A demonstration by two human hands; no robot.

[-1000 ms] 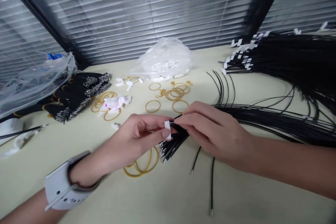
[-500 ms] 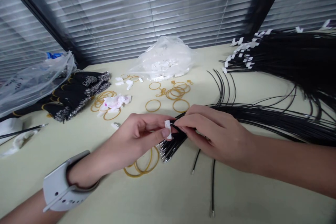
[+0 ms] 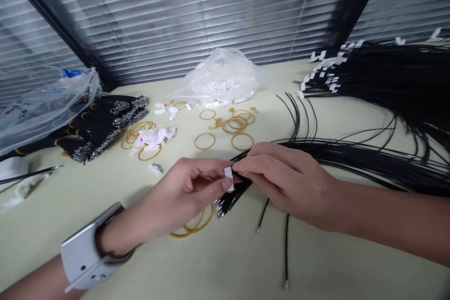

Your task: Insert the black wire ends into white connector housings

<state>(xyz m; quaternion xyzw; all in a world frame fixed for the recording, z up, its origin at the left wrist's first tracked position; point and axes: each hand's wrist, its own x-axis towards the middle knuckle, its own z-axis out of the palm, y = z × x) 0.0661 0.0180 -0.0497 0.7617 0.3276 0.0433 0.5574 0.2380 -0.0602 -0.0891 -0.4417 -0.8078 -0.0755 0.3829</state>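
Between thumb and fingers, my left hand [image 3: 197, 185] pinches a small white plastic connector housing [image 3: 229, 178]. My right hand [image 3: 286, 178] is closed in a pinch just to its right, on the end of a thin black wire whose tip is mostly hidden by the fingers. The two hands meet at the connector housing, and I cannot tell how deep the wire tip sits in it. Below them lies a bundle of black wires [image 3: 355, 161] with silvery metal terminals [image 3: 221, 208] at its left end.
Yellow rubber bands [image 3: 242, 141] lie beyond my hands. Behind them stands a clear bag [image 3: 225, 77] of white housings. A pile of black wires with white ends [image 3: 397, 75] fills the back right. At left, banded wire bundles [image 3: 105, 124] lie partly under a plastic bag [image 3: 45, 108].
My left hand has moved slightly right with the connector housing, up against my right fingertips. The metal wire tip visible before between them no longer shows. My right hand has hardly moved.
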